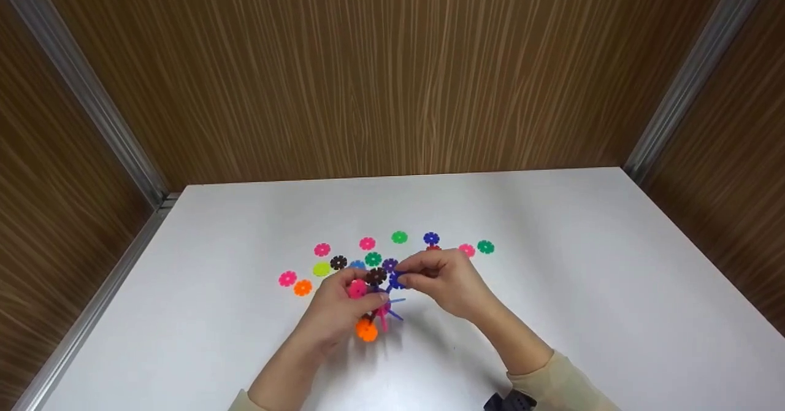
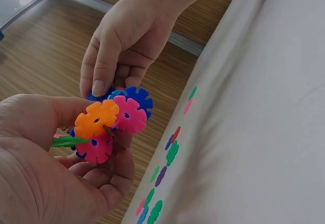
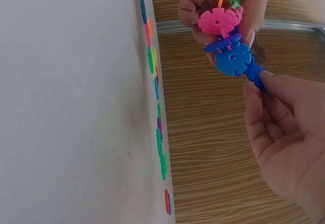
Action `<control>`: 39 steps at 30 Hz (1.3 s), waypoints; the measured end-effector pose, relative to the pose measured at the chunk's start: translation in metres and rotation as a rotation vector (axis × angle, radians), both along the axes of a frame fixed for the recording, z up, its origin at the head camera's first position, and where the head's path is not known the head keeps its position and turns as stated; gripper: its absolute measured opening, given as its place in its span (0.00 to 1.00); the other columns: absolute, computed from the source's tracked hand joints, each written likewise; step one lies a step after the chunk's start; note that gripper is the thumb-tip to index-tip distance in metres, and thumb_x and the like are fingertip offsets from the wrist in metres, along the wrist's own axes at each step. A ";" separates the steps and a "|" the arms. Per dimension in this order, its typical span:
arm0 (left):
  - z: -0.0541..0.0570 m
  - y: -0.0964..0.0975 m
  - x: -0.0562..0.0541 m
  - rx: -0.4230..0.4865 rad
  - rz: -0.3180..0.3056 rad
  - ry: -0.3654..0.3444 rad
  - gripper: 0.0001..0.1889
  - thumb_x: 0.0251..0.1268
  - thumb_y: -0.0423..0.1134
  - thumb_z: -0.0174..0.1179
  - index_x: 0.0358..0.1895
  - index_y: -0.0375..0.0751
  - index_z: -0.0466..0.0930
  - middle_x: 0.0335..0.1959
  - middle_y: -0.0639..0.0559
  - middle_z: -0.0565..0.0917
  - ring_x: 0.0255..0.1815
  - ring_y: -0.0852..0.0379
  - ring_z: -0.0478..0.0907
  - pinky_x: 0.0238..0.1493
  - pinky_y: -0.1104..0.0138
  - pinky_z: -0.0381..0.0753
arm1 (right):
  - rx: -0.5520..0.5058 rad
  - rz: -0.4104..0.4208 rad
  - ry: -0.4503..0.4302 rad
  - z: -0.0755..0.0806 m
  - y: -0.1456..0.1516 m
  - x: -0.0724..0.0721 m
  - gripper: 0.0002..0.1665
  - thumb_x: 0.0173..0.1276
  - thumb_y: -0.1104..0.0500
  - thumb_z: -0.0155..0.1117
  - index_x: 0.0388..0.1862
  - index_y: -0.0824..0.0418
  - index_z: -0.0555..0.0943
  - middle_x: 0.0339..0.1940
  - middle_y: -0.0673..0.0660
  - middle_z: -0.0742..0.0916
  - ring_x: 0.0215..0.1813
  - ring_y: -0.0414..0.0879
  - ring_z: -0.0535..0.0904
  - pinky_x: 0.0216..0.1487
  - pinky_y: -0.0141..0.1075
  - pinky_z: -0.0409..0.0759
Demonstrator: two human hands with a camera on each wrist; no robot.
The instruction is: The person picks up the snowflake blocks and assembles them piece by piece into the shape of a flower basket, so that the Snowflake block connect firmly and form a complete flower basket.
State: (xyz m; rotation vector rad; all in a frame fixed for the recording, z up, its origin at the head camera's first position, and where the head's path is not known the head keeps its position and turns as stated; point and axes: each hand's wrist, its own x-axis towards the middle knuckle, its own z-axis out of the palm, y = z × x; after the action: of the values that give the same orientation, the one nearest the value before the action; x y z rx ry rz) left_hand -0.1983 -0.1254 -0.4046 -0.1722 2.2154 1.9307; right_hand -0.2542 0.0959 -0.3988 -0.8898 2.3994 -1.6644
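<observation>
In the head view my left hand (image 1: pixel 340 307) grips a cluster of joined, notched plastic discs. A pink disc (image 1: pixel 357 288), a brown disc (image 1: pixel 376 276) and an orange disc (image 1: pixel 367 330) stick out of it. My right hand (image 1: pixel 451 282) pinches a dark blue disc (image 1: pixel 397 280) at the cluster's right side. In the left wrist view an orange disc (image 2: pixel 96 119) and a pink disc (image 2: pixel 129 114) face the camera, and a green disc shows edge-on. The right wrist view has a lighter blue disc (image 3: pixel 233 58) beside the pinched one; my left palm hides part of the cluster.
Loose flower-like discs lie on the white table (image 1: pixel 582 264) beyond my hands, among them a yellow disc (image 1: pixel 322 268), a green disc (image 1: pixel 399 237) and an orange disc (image 1: pixel 303 287). Wood-grain panels (image 1: pixel 392 73) stand behind and at the sides.
</observation>
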 end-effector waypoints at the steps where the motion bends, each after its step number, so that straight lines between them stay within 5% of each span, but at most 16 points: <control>1: 0.000 0.001 0.000 -0.004 0.002 0.000 0.27 0.67 0.38 0.74 0.66 0.35 0.77 0.63 0.40 0.82 0.56 0.48 0.84 0.57 0.60 0.86 | 0.002 0.005 0.011 0.000 -0.001 0.001 0.09 0.72 0.66 0.73 0.48 0.59 0.93 0.43 0.52 0.93 0.43 0.47 0.90 0.48 0.36 0.89; 8: -0.002 0.005 0.003 0.013 0.029 0.004 0.25 0.66 0.36 0.74 0.63 0.33 0.79 0.58 0.39 0.84 0.48 0.50 0.87 0.52 0.62 0.88 | 0.017 0.013 0.050 -0.004 -0.005 0.005 0.10 0.70 0.68 0.73 0.46 0.58 0.93 0.42 0.50 0.93 0.43 0.44 0.90 0.46 0.36 0.89; 12: -0.002 0.004 0.003 0.047 -0.007 0.037 0.27 0.66 0.36 0.74 0.65 0.32 0.77 0.60 0.38 0.83 0.48 0.50 0.87 0.52 0.62 0.88 | 0.001 0.008 0.035 -0.003 -0.003 0.003 0.10 0.71 0.67 0.73 0.48 0.57 0.93 0.43 0.51 0.93 0.45 0.45 0.90 0.48 0.36 0.88; 21: 0.000 -0.002 0.003 -0.004 -0.110 0.008 0.28 0.68 0.43 0.74 0.67 0.36 0.81 0.62 0.45 0.84 0.63 0.47 0.78 0.69 0.53 0.79 | -0.013 0.058 -0.009 -0.002 -0.002 -0.002 0.12 0.74 0.61 0.73 0.54 0.58 0.91 0.49 0.56 0.92 0.49 0.49 0.90 0.52 0.36 0.88; 25: 0.004 -0.008 0.000 -0.016 -0.062 -0.001 0.25 0.69 0.45 0.73 0.65 0.37 0.83 0.57 0.45 0.85 0.60 0.46 0.78 0.64 0.56 0.82 | -0.015 0.005 -0.041 -0.007 0.005 -0.016 0.13 0.76 0.57 0.71 0.57 0.57 0.90 0.50 0.56 0.91 0.51 0.54 0.88 0.53 0.36 0.87; 32: 0.010 -0.023 -0.003 -0.006 0.069 0.007 0.24 0.70 0.44 0.72 0.64 0.37 0.84 0.59 0.44 0.84 0.64 0.44 0.75 0.70 0.49 0.77 | 0.185 -0.052 -0.134 -0.032 0.008 -0.054 0.15 0.74 0.64 0.71 0.58 0.60 0.89 0.51 0.54 0.91 0.52 0.49 0.83 0.58 0.39 0.84; 39: 0.013 -0.024 -0.005 0.008 0.093 -0.004 0.24 0.70 0.45 0.73 0.64 0.37 0.84 0.56 0.45 0.85 0.62 0.45 0.77 0.71 0.50 0.77 | 0.368 -0.035 -0.065 -0.041 0.000 -0.063 0.19 0.71 0.66 0.74 0.58 0.52 0.90 0.53 0.49 0.90 0.56 0.49 0.84 0.66 0.46 0.82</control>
State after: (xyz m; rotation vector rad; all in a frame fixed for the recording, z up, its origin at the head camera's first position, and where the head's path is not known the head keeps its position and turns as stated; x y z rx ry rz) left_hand -0.2029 -0.1489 -0.3917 -0.2822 2.2347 1.9838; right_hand -0.3175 0.0958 -0.4402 -0.7237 2.5665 -1.1781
